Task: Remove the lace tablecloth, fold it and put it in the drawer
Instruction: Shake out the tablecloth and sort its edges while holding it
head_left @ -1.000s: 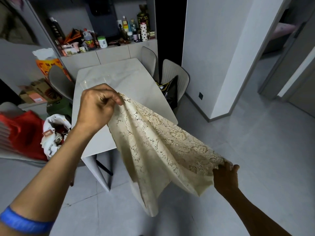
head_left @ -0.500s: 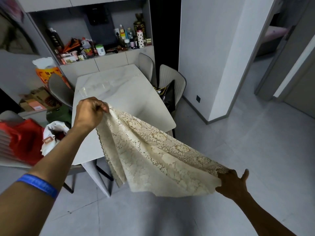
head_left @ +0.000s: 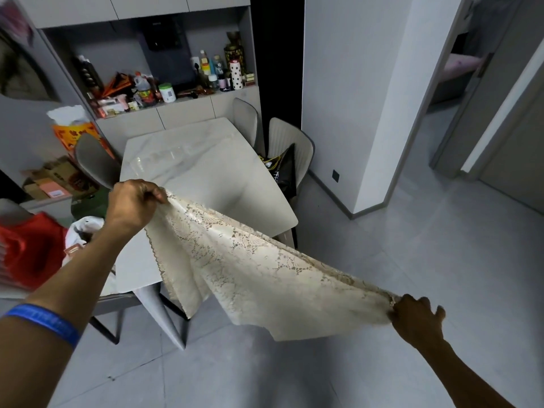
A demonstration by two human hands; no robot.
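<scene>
The left hand [head_left: 134, 203] pinches one end of the cream lace tablecloth [head_left: 259, 269]; the right hand [head_left: 416, 319] grips the other, lower and nearer. The cloth stretches taut between them, off the marble table [head_left: 206, 169], long axis hand to hand.

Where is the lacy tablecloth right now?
The lace tablecloth hangs mid-air in the head view, stretched between the left hand and right hand, in front of the white table.
</scene>
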